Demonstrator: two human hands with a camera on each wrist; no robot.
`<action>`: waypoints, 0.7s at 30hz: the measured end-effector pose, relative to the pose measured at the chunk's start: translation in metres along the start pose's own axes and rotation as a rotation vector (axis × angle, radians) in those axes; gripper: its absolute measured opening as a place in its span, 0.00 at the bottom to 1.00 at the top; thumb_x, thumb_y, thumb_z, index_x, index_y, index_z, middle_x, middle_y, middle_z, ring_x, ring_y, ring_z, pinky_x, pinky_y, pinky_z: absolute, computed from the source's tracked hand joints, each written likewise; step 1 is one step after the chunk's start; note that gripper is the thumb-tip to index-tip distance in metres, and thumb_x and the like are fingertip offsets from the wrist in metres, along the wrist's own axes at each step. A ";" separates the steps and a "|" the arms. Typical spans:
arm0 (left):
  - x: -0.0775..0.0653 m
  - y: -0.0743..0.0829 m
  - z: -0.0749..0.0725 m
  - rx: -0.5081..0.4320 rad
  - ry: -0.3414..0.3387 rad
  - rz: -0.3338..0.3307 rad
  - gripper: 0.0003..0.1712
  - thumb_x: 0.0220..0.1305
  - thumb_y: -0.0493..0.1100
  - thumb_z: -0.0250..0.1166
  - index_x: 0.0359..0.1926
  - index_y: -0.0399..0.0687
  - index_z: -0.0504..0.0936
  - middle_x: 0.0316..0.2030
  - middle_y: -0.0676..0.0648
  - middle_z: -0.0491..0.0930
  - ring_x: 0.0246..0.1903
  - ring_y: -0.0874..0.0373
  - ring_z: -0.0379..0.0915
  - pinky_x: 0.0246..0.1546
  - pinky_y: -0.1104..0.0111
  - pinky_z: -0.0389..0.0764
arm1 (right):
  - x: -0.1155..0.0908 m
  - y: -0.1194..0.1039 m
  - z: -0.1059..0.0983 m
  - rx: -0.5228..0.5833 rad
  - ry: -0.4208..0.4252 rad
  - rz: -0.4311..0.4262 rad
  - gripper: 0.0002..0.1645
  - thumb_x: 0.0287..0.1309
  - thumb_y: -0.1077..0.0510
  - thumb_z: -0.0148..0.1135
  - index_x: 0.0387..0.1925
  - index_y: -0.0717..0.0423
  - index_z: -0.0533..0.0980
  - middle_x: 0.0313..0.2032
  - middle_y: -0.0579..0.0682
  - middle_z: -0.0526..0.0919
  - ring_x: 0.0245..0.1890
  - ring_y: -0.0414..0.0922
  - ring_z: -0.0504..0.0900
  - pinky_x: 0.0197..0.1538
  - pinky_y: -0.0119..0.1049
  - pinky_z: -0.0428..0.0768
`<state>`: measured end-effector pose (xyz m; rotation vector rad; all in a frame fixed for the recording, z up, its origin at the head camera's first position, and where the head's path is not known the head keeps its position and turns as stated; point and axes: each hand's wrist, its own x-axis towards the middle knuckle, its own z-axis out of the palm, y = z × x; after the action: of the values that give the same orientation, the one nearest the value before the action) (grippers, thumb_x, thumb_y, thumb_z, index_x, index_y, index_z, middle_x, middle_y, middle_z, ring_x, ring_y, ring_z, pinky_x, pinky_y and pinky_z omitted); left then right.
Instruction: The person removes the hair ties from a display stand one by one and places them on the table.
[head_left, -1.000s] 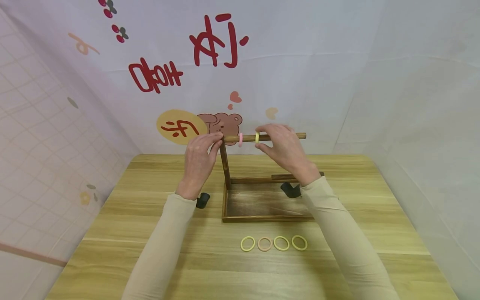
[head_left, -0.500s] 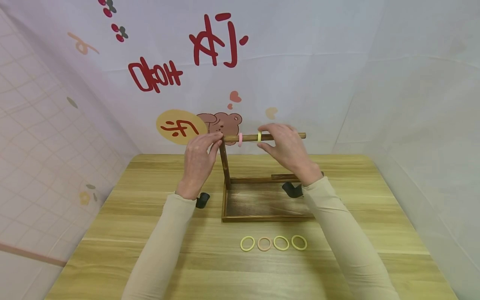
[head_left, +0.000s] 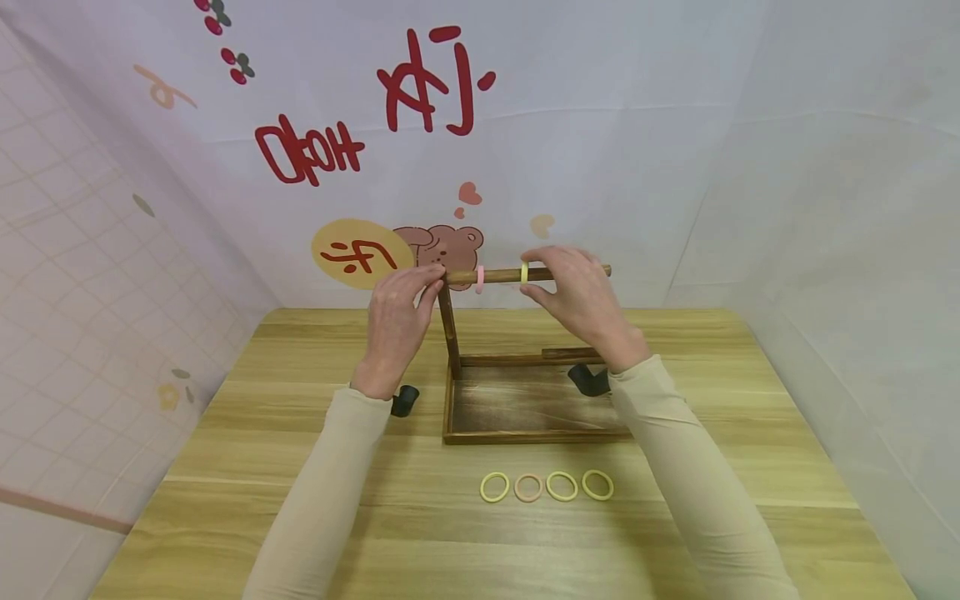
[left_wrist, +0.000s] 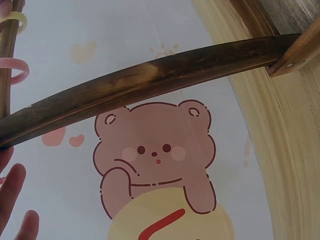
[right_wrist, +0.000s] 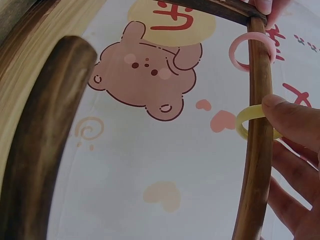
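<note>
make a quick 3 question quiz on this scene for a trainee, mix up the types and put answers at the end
1. Multiple choice: what colour is the ring that the right hand pinches? a) pink b) yellow c) blue
2. True or false: the pink ring on the bar sits between the left hand and the right hand.
3. Count: how many loose rings lie on the table?

Key: 1. b; 2. true; 3. four
</note>
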<state>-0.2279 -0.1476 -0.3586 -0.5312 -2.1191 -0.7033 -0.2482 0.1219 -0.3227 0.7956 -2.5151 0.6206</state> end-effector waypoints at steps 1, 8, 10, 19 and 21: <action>0.000 0.000 0.000 0.002 0.000 0.000 0.12 0.69 0.37 0.70 0.50 0.38 0.89 0.49 0.43 0.88 0.51 0.45 0.85 0.57 0.51 0.81 | 0.000 0.000 0.000 0.001 0.002 0.000 0.26 0.62 0.54 0.75 0.60 0.56 0.80 0.58 0.53 0.85 0.62 0.55 0.80 0.70 0.59 0.69; 0.000 0.000 0.001 0.004 -0.003 -0.005 0.12 0.69 0.36 0.69 0.51 0.38 0.89 0.50 0.42 0.88 0.51 0.45 0.85 0.56 0.51 0.81 | -0.002 0.001 -0.002 0.009 0.002 0.009 0.26 0.62 0.54 0.75 0.60 0.56 0.80 0.57 0.54 0.85 0.62 0.55 0.80 0.70 0.59 0.69; 0.000 -0.001 0.001 0.001 -0.006 -0.012 0.12 0.69 0.36 0.69 0.51 0.39 0.89 0.50 0.43 0.88 0.51 0.45 0.85 0.57 0.51 0.80 | -0.002 0.001 -0.003 0.010 0.003 0.014 0.26 0.62 0.54 0.75 0.60 0.56 0.80 0.58 0.54 0.85 0.62 0.55 0.79 0.70 0.59 0.68; 0.000 0.000 0.000 0.002 -0.015 -0.019 0.12 0.69 0.37 0.69 0.51 0.39 0.89 0.51 0.43 0.88 0.52 0.45 0.84 0.57 0.51 0.80 | -0.004 0.004 -0.005 0.011 0.023 0.009 0.26 0.61 0.56 0.76 0.59 0.57 0.80 0.57 0.55 0.85 0.61 0.56 0.80 0.69 0.58 0.70; -0.001 0.001 0.000 0.000 -0.016 -0.019 0.12 0.69 0.37 0.69 0.51 0.39 0.89 0.51 0.43 0.88 0.52 0.45 0.84 0.57 0.51 0.80 | -0.004 0.005 -0.005 0.009 0.023 0.008 0.26 0.61 0.56 0.76 0.59 0.58 0.80 0.56 0.55 0.85 0.61 0.56 0.80 0.69 0.57 0.70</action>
<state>-0.2270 -0.1473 -0.3587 -0.5186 -2.1413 -0.7126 -0.2470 0.1301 -0.3218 0.7779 -2.4975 0.6405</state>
